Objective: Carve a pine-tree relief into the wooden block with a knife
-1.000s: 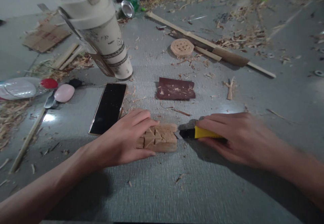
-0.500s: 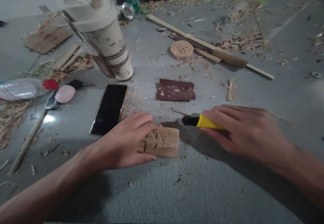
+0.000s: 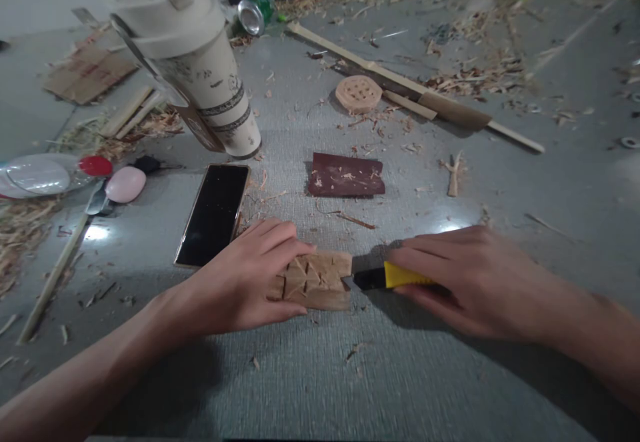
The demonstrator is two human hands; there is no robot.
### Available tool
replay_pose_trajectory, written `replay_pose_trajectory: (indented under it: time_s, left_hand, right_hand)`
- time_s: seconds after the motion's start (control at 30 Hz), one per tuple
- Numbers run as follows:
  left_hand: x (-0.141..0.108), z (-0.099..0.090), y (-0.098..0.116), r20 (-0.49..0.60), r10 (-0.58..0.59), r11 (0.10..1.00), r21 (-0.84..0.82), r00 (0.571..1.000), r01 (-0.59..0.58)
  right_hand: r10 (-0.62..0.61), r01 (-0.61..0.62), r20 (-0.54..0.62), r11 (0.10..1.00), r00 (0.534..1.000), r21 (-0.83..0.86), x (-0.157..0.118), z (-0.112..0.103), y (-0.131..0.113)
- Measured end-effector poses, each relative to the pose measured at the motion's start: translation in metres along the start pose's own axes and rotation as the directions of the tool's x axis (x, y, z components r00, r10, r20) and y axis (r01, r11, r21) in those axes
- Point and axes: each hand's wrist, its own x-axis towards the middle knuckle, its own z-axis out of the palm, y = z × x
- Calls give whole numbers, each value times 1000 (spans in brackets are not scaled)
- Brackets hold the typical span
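Observation:
A small flat wooden block (image 3: 320, 281) with carved grooves lies on the grey table. My left hand (image 3: 250, 279) grips its left end between thumb and fingers. From the right, my right hand (image 3: 465, 279) is closed around a yellow and black utility knife (image 3: 407, 275), whose front end points left at the block's right edge. The blade tip is too small to tell clearly. Behind the block lies a dark red sheet (image 3: 346, 175), likely sandpaper, dusted with shavings.
A black phone (image 3: 213, 215) lies beyond my left hand, near a tall patterned cup (image 3: 200, 75). Farther back are a green can (image 3: 256, 7), a carved wooden disc (image 3: 358, 94) and a long stick (image 3: 350, 59). A red-capped bottle (image 3: 45, 174) lies at left. Shavings are scattered about.
My right hand and the knife have moved toward me and slightly left, bringing the knife's front end to the block's right edge. My left hand still holds the block.

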Motion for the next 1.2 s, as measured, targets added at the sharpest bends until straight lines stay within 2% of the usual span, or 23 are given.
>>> replay_pose_trajectory:
  time_s: [0.43, 0.6, 0.77, 0.97, 1.2]
  left_hand:
    - [1, -2, 1, 10, 22, 1000, 0, 1000, -22]
    - [1, -1, 0, 13, 42, 999, 4, 999, -42]
    - [4, -6, 5, 40, 13, 999, 36, 999, -15]
    - [5, -8, 5, 51, 1, 999, 44, 999, -4]
    - [3, -8, -4, 58, 19, 1000, 14, 998, -20]
  right_hand:
    - [107, -117, -106, 990, 989, -85, -2, 5, -22]
    - [108, -128, -139, 981, 984, -144, 1, 5, -29]
    - [105, -136, -157, 971, 982, -197, 2, 7, -34]
    - [108, -132, -148, 979, 983, -157, 2, 8, -29]
    - [135, -137, -72, 990, 988, -29, 3, 7, -19]
